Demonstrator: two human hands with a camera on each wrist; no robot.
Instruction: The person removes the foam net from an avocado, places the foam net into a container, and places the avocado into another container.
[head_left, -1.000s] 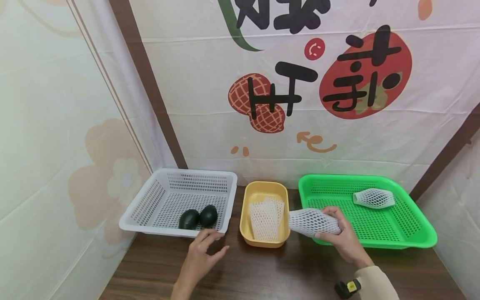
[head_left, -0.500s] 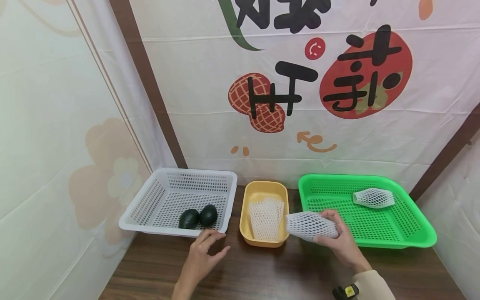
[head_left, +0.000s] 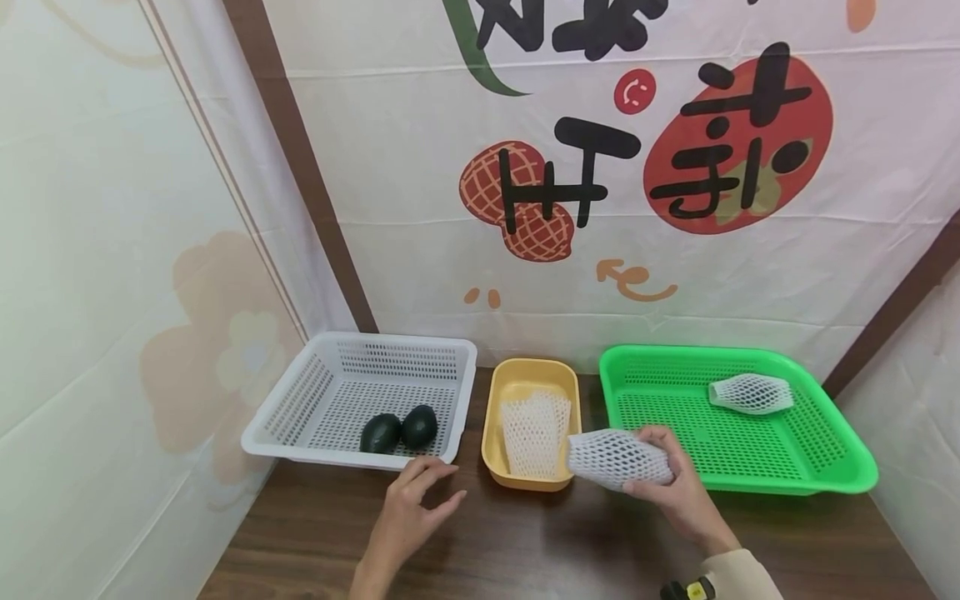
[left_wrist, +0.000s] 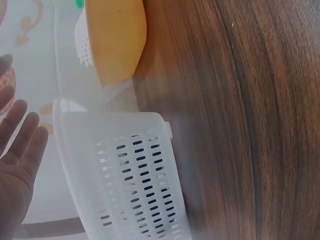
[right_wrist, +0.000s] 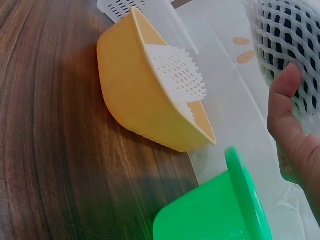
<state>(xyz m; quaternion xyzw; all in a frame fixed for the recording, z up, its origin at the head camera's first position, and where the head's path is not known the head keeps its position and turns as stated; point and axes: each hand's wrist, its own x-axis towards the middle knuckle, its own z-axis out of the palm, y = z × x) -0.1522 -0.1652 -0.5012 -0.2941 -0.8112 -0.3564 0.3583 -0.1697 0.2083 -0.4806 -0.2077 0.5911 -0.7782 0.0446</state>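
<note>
My right hand (head_left: 681,492) grips a dark avocado in a white foam net (head_left: 618,460), thumb in front. It is held between the yellow tub (head_left: 527,483) and the green basket (head_left: 757,454), above the table. Dark skin shows through the mesh in the right wrist view. My left hand (head_left: 408,512) hovers, holding nothing, by the front rim of the white basket (head_left: 315,454), fingers loosely bent and thumb apart. Two bare dark avocados, one left (head_left: 381,434) and one right (head_left: 419,427), lie together in that basket. Flat foam nets (head_left: 531,437) lie in the tub.
Another net-wrapped piece (head_left: 752,393) lies at the back right of the green basket. The containers stand in a row on the brown wooden table (head_left: 540,550). A printed white cloth (head_left: 405,275) hangs behind them, with more cloth at both sides.
My right hand has shifted slightly left and down with the netted avocado, away from the green basket. My left hand has barely moved. The head view has tilted slightly.
</note>
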